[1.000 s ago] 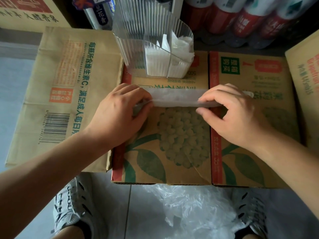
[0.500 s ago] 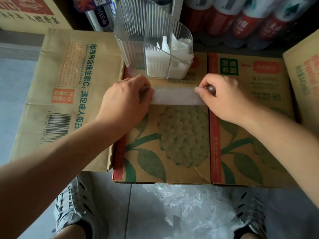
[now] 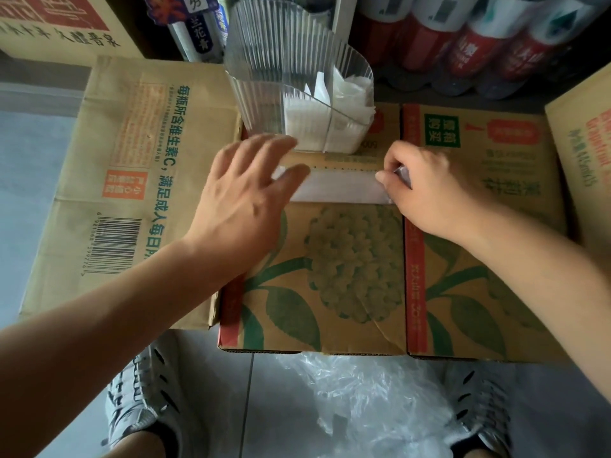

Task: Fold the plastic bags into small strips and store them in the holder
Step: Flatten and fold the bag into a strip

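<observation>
Head view: the folded strip (image 3: pixel 340 190) is lying mid-frame on the cardboard box (image 3: pixel 330 292), just below the holder (image 3: pixel 281 77) (already holding folded bags (image 3: pixel 347 94)). The right hand (image 3: pixel 426 190) is pinching 1 end; the left hand (image 3: pixel 244 196) is spreading flat-fingered over the other — gripping nothing. Slack there is, I judge, inviting the slippery folds to spring open.

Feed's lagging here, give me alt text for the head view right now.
The right hand pinches the right end of a folded plastic strip lying flat on a cardboard box, with the left hand spread open over its left end. Just behind stands the clear ribbed holder, already containing folded bags.
</observation>
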A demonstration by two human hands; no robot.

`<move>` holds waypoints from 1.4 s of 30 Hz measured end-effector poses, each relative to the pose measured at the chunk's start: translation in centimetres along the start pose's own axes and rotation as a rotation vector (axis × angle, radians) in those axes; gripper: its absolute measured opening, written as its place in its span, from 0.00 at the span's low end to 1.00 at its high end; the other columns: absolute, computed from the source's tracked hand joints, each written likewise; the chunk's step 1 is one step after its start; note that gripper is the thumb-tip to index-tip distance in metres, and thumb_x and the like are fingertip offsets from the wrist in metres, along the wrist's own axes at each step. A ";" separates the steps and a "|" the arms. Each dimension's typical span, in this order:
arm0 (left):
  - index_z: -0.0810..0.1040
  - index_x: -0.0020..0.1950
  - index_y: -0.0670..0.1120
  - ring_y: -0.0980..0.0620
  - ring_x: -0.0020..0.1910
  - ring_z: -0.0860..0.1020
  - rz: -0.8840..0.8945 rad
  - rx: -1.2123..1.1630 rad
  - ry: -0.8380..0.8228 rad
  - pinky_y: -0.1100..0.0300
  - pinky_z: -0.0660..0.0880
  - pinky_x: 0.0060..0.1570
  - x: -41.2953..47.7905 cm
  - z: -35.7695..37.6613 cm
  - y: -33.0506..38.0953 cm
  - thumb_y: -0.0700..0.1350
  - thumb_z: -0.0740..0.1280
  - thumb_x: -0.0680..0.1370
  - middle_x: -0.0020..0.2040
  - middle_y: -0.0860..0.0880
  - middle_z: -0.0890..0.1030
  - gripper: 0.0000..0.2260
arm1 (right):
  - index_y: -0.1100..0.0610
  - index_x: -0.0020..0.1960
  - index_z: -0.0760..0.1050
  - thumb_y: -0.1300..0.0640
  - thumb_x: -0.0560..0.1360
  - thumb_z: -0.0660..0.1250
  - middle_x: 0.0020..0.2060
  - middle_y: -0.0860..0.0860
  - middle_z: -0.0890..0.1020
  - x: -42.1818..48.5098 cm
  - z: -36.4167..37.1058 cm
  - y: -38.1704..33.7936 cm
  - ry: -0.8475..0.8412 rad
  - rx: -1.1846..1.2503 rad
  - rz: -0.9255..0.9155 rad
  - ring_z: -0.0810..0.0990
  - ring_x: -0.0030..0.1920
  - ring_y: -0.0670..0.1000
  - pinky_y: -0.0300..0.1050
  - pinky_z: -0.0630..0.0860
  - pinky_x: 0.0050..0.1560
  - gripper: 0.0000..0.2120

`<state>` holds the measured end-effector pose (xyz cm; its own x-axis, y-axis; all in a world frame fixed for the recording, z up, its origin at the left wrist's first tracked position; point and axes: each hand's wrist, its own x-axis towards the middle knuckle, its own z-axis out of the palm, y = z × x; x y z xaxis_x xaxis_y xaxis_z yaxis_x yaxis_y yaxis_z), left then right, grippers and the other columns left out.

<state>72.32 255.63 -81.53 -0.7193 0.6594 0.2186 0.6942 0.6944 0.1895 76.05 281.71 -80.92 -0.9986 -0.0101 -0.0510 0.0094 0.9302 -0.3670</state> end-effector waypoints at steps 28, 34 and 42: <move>0.53 0.82 0.37 0.42 0.82 0.50 0.121 0.183 -0.233 0.40 0.50 0.79 -2.5 1.4 -0.3 0.60 0.49 0.83 0.82 0.37 0.53 0.35 | 0.59 0.83 0.39 0.48 0.83 0.46 0.82 0.54 0.38 -3.7 3.2 -7.0 -0.315 -0.139 -0.275 0.32 0.81 0.50 0.50 0.37 0.81 0.33; 0.54 0.82 0.36 0.40 0.82 0.52 0.127 0.193 -0.235 0.39 0.51 0.79 -2.5 1.3 -0.3 0.60 0.48 0.83 0.82 0.36 0.54 0.35 | 0.49 0.83 0.39 0.36 0.83 0.40 0.82 0.50 0.38 -4.1 3.8 -4.7 -0.295 -0.314 -0.264 0.33 0.81 0.55 0.58 0.40 0.81 0.33; 0.54 0.82 0.36 0.41 0.82 0.52 0.117 0.195 -0.255 0.39 0.50 0.79 -2.4 1.2 -0.4 0.60 0.47 0.83 0.82 0.36 0.54 0.35 | 0.50 0.82 0.32 0.34 0.81 0.34 0.81 0.47 0.33 -6.0 2.1 -0.2 -0.236 -0.307 -0.017 0.30 0.80 0.52 0.54 0.36 0.81 0.35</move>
<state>73.75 254.13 -83.23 -0.6360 0.7713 -0.0233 0.7717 0.6359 -0.0147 82.17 280.86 -82.48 -0.9588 -0.0777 -0.2731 -0.0588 0.9953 -0.0764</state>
